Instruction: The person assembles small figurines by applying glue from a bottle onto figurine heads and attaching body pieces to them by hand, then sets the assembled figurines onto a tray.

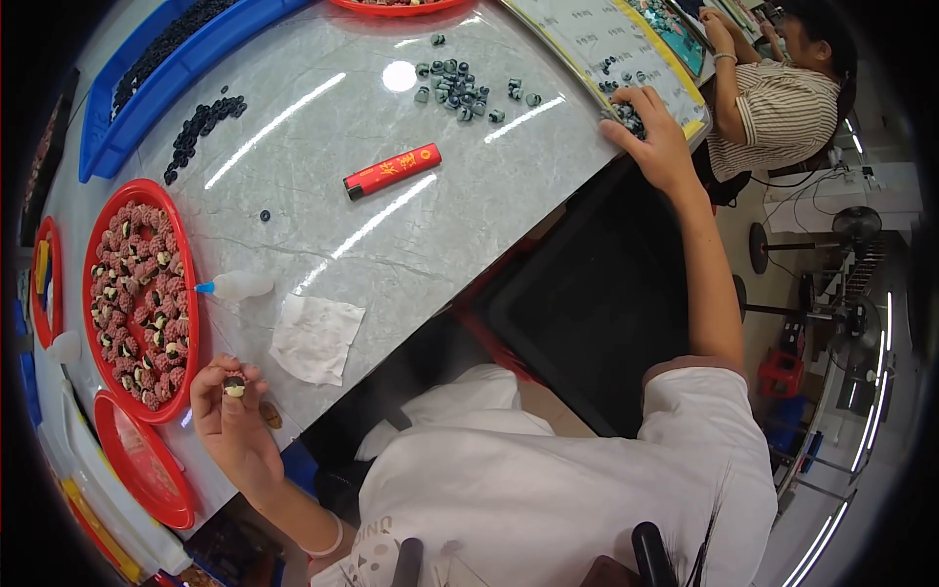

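My left hand (238, 430) is raised beside the red tray at the left, thumb and fingers pinching a small dark-and-cream molded piece (235, 387). It resembles the bumpy pink, dark and cream pieces (147, 293) filling the round red tray (192, 338). My right hand (653, 137) reaches to the table's right side, thumb and fingers apart and curved around small grey-green pieces (628, 121) on a paper-covered board (626, 49). Whether its fingertips grip any of them is hard to see. More dark-and-green pieces (455, 88) lie grouped on the grey table (323, 127).
Near the left tray are a glue bottle with blue tip (240, 285) and a white tissue (318, 339). A red lighter (393, 171) lies mid-table. Black rings (201, 127) lie beside a blue bin (186, 73). A person in a striped shirt (782, 122) sits at far right.
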Demonstrator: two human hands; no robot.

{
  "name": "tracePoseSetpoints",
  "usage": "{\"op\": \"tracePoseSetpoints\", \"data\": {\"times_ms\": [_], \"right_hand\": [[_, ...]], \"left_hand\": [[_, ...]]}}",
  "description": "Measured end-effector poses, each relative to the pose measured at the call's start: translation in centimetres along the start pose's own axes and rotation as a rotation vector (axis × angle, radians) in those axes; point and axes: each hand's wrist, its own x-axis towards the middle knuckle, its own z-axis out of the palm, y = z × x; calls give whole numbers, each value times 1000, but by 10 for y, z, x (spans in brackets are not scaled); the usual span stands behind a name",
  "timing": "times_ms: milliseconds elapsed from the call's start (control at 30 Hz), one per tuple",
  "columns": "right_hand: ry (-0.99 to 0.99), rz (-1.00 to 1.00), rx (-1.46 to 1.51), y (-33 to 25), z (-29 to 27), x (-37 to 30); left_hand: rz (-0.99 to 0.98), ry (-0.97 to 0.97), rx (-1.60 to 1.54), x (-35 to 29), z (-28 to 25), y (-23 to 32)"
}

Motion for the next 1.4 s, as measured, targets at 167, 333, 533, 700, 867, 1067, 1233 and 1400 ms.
{"op": "tracePoseSetpoints", "data": {"times_ms": [167,333,533,700,867,1067,1233,1400], "right_hand": [[15,40,82,11,3,5],[64,7,28,19,7,11],[105,17,65,22,5,18],[105,81,179,36,5,22],[32,260,393,47,3,23],[121,347,773,36,-6,33],[17,331,931,-17,4,51],[117,-47,357,-67,51,70]], "left_hand": [[8,1,4,0,2,0],[8,6,-3,1,2,-1],[11,6,0,1,2,1],[17,4,-2,0,1,2],[4,7,-5,1,2,-1],[13,-7,-9,1,2,1],[-5,-19,-8,0,-1,0],[12,4,-7,0,1,1]]}}
